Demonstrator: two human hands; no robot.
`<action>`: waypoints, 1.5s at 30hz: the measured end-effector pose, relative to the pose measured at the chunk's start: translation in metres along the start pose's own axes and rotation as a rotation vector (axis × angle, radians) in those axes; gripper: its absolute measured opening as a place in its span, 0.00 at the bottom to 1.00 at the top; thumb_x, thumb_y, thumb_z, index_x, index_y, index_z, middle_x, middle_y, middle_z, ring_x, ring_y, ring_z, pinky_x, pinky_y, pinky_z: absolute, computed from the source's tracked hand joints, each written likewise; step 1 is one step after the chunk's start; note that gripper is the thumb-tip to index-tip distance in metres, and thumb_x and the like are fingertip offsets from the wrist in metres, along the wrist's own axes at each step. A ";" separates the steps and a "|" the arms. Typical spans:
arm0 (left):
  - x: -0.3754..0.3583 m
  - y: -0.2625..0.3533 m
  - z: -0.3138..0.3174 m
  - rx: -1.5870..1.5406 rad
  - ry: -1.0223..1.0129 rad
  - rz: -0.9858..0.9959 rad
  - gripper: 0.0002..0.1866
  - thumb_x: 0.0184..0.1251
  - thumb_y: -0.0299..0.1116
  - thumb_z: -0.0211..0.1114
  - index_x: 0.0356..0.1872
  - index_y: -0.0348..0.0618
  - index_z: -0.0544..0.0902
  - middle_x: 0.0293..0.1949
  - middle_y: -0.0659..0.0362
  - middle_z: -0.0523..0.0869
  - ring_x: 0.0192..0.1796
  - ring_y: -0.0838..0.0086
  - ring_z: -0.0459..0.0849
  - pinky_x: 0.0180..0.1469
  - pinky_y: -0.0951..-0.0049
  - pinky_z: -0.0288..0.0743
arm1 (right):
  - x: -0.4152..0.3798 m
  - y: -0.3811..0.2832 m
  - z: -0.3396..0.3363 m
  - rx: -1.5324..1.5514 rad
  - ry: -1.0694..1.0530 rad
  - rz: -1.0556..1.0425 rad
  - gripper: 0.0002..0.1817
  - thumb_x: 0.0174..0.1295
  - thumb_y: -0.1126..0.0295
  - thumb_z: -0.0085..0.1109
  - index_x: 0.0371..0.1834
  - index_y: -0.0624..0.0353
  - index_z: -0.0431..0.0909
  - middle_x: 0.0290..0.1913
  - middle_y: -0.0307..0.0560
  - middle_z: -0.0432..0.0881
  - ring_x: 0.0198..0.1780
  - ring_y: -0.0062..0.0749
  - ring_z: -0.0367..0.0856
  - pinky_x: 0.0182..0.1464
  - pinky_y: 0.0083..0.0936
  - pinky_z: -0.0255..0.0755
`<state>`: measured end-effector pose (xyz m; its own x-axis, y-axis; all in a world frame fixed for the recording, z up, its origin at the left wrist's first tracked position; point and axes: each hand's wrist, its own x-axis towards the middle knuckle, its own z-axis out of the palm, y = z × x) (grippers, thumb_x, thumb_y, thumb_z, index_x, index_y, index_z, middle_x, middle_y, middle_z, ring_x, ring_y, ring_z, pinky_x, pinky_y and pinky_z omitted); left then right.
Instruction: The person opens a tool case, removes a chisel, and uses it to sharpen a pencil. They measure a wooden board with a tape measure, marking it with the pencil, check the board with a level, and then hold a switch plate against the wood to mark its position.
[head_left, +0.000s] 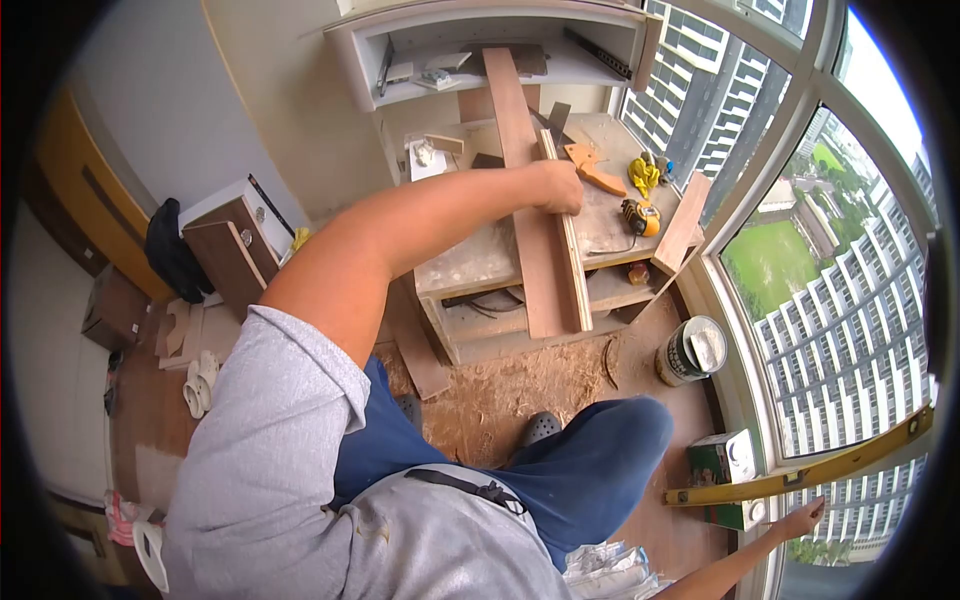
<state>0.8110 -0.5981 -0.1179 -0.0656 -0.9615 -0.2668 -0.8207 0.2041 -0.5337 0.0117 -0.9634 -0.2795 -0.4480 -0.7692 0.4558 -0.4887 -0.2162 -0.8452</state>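
My left hand [562, 188] is closed around the upper part of a narrow wooden strip [573, 262]. The strip lies lengthwise along a long, reddish-brown board [541, 272], which slants from the cabinet down past the front edge of the workbench [455, 262]. At the lower right, beside the window, my right hand [803, 519] has its fingers pressed together; what they hold, if anything, is too small to make out. Just above that hand, a yellow spirit level [800, 478] extends toward the right edge.
An orange-handled tool [597, 172], yellow gloves [643, 174] and a tape measure [641, 217] lie on the bench. A bucket [690, 352] stands near the window. Wood shavings cover the floor [480, 385]. An open cabinet [400, 95] is above the bench.
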 end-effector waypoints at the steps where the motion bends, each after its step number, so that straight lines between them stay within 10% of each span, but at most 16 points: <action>1: 0.001 -0.003 0.009 -0.035 0.173 0.032 0.05 0.61 0.31 0.64 0.31 0.54 0.88 0.35 0.59 0.91 0.46 0.59 0.89 0.48 0.58 0.77 | -0.006 -0.010 0.001 0.017 -0.003 -0.040 0.28 0.76 0.51 0.56 0.65 0.65 0.80 0.61 0.54 0.85 0.58 0.43 0.84 0.62 0.34 0.74; 13: -0.039 0.077 -0.270 0.018 0.596 0.008 0.08 0.61 0.31 0.64 0.29 0.40 0.90 0.32 0.50 0.91 0.35 0.58 0.92 0.35 0.62 0.86 | -0.102 -0.243 -0.021 0.605 0.139 -0.193 0.15 0.78 0.67 0.56 0.58 0.65 0.84 0.56 0.46 0.87 0.52 0.29 0.84 0.52 0.25 0.77; 17: -0.121 0.097 -0.368 -0.006 0.528 -0.030 0.08 0.66 0.31 0.64 0.34 0.36 0.85 0.31 0.49 0.88 0.35 0.62 0.89 0.36 0.62 0.84 | -0.120 -0.306 -0.050 0.834 0.285 -0.167 0.13 0.77 0.68 0.57 0.52 0.67 0.84 0.46 0.43 0.87 0.26 0.16 0.63 0.29 0.16 0.61; 21: -0.156 0.096 -0.393 -0.050 0.648 -0.097 0.09 0.68 0.31 0.62 0.41 0.34 0.82 0.35 0.46 0.87 0.39 0.58 0.88 0.40 0.60 0.82 | -0.159 -0.362 -0.066 1.007 0.170 -0.218 0.11 0.78 0.71 0.53 0.50 0.70 0.81 0.44 0.45 0.86 0.25 0.16 0.64 0.28 0.15 0.60; 25: -0.173 0.096 -0.371 -0.204 0.880 -0.255 0.12 0.69 0.31 0.59 0.47 0.33 0.79 0.40 0.42 0.85 0.42 0.54 0.87 0.44 0.57 0.80 | -0.221 -0.389 -0.026 0.636 0.032 -0.781 0.15 0.80 0.67 0.47 0.45 0.65 0.81 0.49 0.48 0.84 0.29 0.15 0.69 0.30 0.14 0.65; 28: -0.177 0.097 -0.333 -0.449 1.067 -0.458 0.15 0.70 0.31 0.58 0.53 0.32 0.76 0.43 0.40 0.84 0.45 0.51 0.85 0.47 0.55 0.79 | -0.295 -0.416 0.022 1.051 -0.554 -0.356 0.15 0.80 0.65 0.45 0.44 0.64 0.79 0.50 0.48 0.82 0.33 0.18 0.72 0.36 0.18 0.69; 33: -0.188 0.123 -0.166 -0.833 1.413 -0.923 0.18 0.74 0.36 0.60 0.56 0.33 0.74 0.39 0.46 0.88 0.43 0.57 0.88 0.48 0.57 0.81 | -0.459 -0.440 0.083 0.971 -1.332 -0.199 0.24 0.76 0.62 0.61 0.69 0.64 0.74 0.55 0.41 0.80 0.47 0.20 0.77 0.49 0.19 0.73; 35: -0.192 0.134 -0.107 -0.863 1.537 -0.881 0.22 0.73 0.30 0.60 0.64 0.32 0.69 0.52 0.45 0.84 0.54 0.56 0.85 0.60 0.59 0.77 | -0.518 -0.432 0.109 1.025 -1.494 -0.168 0.22 0.74 0.63 0.63 0.66 0.64 0.77 0.51 0.41 0.80 0.44 0.20 0.76 0.46 0.19 0.72; 45: -0.193 0.185 -0.021 -1.123 1.583 -1.083 0.21 0.73 0.28 0.59 0.63 0.29 0.70 0.55 0.45 0.80 0.57 0.59 0.80 0.63 0.61 0.73 | -0.608 -0.384 0.144 0.774 -1.619 -0.144 0.15 0.77 0.67 0.55 0.59 0.64 0.81 0.30 0.35 0.80 0.33 0.19 0.72 0.39 0.24 0.71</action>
<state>0.6599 -0.3789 -0.1481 0.7085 -0.0398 0.7046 -0.7029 0.0493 0.7096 0.5797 -0.4993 -0.2721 0.8942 -0.3814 0.2345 0.1835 -0.1656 -0.9690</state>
